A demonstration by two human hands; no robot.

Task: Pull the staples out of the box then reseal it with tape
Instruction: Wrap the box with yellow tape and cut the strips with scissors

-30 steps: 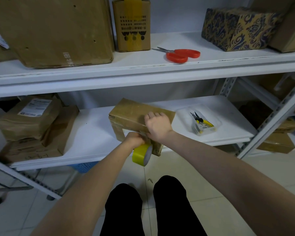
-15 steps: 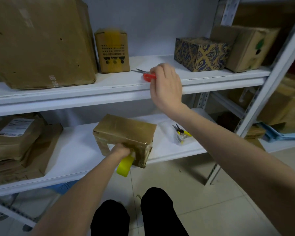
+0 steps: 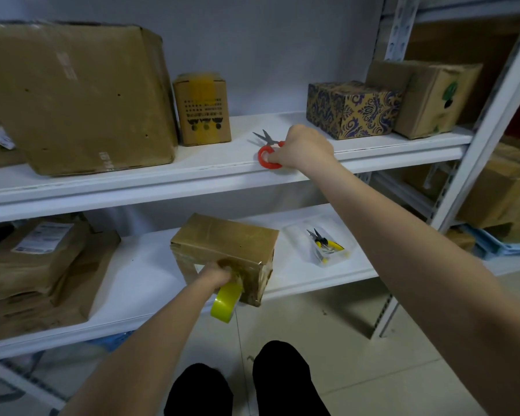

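1. Box [image 3: 231, 244] stands at the front edge of the lower shelf [image 3: 138, 265].
2. Left hand [image 3: 218, 274] grips the yellow tape roll [image 3: 226, 301], pressed against the box's near face.
3. Right hand [image 3: 302, 147], fingers curled, holds the red scissors [image 3: 267, 153] on the upper shelf [image 3: 192, 163].
4. Pliers [image 3: 324, 244] lie right of the box.

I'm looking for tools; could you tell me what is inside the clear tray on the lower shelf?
Yellow-handled pliers lie in the tray; anything beneath them is covered and cannot be seen.
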